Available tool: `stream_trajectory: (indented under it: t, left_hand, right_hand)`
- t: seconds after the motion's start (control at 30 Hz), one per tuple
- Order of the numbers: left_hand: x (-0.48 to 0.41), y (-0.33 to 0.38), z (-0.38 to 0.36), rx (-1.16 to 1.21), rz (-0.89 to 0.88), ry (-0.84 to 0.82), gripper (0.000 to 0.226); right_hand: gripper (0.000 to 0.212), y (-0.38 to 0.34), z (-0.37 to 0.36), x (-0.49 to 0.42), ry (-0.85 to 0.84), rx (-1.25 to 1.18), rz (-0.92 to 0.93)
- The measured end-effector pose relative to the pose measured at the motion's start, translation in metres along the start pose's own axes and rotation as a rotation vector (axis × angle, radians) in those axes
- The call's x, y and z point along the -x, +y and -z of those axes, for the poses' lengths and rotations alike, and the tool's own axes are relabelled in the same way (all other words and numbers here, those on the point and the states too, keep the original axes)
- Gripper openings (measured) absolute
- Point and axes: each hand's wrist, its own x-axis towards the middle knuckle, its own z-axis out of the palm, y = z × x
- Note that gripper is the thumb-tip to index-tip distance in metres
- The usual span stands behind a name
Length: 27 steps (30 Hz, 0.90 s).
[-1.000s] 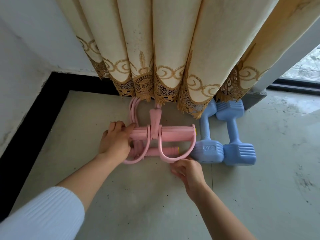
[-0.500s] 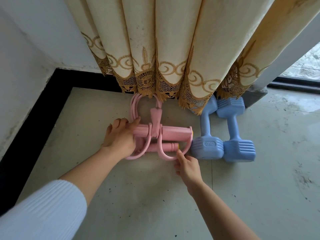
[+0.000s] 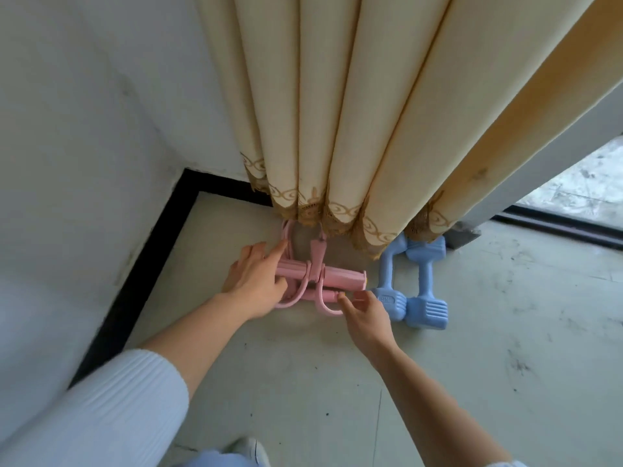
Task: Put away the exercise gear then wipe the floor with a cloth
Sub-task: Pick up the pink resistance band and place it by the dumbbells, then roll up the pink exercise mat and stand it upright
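So, shoe (image 3: 248,449): a white toe at the bottom edge, on the floor (image 3: 320,392).
Sleeve (image 3: 101,412): white and ribbed, on the left forearm.
Right hand (image 3: 365,315): fingers loosely bent, tips touching the near loop and the end of the lower bar of the pink pull-rope trainer (image 3: 340,276); whether they pinch it I cannot tell.
Left hand (image 3: 256,281): laid over the left end of the trainer's upper foam bar, fingers spread, forefinger stretched out to the pink tubes.
Trainer's place: flat on the floor by the corner, far loops under the curtain (image 3: 337,112) hem.
Blue dumbbells (image 3: 414,288): two, side by side and touching (just right of the trainer), far heads under the hem.
Skirting (image 3: 135,281): a black band along the foot of the white wall (image 3: 84,146).
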Motion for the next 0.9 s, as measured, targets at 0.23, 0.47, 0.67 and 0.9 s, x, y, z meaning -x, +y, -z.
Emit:
stream_trajectory:
  t: [0.23,0.47,0.67,0.9]
  left_hand:
    - [0.133,0.022,0.114,0.167,0.137,0.025,0.056]
    - [0.298,0.038,0.211,0.241,0.364,0.126,0.049]
    - [0.449,0.103,0.22,0.357,0.662,0.356,0.047]
    - [0.61,0.205,0.167,0.479,0.95,0.515,0.046]
  right_hand:
    - [0.029,-0.125,0.058,0.116,-0.17,0.301,0.151]
    - [0.046,-0.209,0.098,0.237,-0.418,0.524,0.423]
    - [0.046,-0.22,0.144,0.341,-0.6,0.74,0.691]
    - [0.048,-0.169,0.203,0.477,-0.792,0.932,0.883]
